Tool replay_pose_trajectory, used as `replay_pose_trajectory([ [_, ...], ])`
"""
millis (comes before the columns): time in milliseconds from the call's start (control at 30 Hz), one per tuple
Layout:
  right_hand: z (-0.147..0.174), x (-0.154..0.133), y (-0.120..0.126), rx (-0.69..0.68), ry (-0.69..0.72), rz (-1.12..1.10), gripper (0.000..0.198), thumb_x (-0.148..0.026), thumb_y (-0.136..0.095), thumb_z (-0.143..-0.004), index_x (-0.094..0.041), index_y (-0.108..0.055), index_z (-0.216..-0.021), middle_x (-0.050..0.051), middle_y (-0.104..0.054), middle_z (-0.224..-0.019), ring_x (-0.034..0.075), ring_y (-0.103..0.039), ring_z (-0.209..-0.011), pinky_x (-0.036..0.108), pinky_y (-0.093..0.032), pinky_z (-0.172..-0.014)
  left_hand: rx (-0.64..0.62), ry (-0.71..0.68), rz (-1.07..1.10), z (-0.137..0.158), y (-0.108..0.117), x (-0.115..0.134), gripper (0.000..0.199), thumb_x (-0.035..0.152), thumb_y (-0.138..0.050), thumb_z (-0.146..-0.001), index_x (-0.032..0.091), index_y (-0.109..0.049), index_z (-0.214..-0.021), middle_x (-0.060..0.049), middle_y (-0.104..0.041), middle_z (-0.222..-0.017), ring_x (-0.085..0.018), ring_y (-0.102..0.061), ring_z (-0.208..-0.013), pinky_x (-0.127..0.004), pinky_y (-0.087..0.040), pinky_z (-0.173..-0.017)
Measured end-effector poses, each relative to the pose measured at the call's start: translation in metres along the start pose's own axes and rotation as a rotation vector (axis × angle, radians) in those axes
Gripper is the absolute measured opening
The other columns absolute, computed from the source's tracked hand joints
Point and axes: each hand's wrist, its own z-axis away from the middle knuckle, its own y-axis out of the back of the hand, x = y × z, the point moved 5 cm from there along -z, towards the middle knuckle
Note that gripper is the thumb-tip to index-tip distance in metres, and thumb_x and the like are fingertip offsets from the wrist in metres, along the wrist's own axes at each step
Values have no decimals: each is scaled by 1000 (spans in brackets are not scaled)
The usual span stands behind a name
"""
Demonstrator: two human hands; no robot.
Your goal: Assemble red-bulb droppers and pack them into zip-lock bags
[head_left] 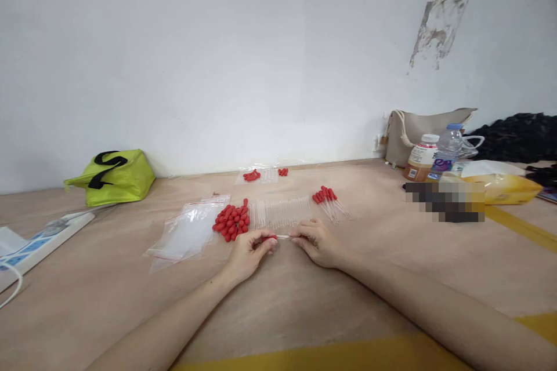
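My left hand is closed on a red rubber bulb. Between my hands runs a thin glass dropper tube, its left end at the bulb and its right end pinched in my right hand. How deep the tube sits in the bulb is hidden by my fingers. Just beyond my left hand lies a pile of red bulbs. A row of clear tubes lies side by side behind my hands. To its right are several droppers with red bulbs fitted.
Clear zip bags lie left of the pile; another bag with red bulbs rests near the wall. A green bag and power strip are at left. Bottles, a beige bag and a yellow tissue pack stand at right.
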Motion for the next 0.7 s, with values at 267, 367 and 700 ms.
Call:
replay_pose_trajectory([
  [267, 3, 2, 5, -37, 26, 106, 19, -20, -45, -84, -23, -63, -91, 1, -63, -81, 11, -54, -68, 31, -28, -71, -53, -93, -255, 5, -3, 16, 21, 33, -52, -80, 17, -64, -77, 1, -57, -58, -11, -51, -51, -20, -39, -49],
  [367, 4, 0, 8, -15, 34, 190, 22, -21, -44, -84, -25, -64, -93, 2, -63, -81, 11, -53, -66, 31, -26, -70, -38, -84, -281, 4, -3, 15, 22, 35, -52, -80, 17, -65, -79, 0, -59, -59, -12, -51, -52, -20, -39, -49],
  [700, 5, -10, 3, -25, -1, 180, 20, -21, -41, -85, -20, -60, -81, 0, -63, -74, 11, -51, -64, 29, -26, -69, -7, -182, -377, 6, -4, 24, 17, 31, -54, -78, 17, -63, -75, 0, -61, -65, -12, -51, -57, -21, -38, -51],
])
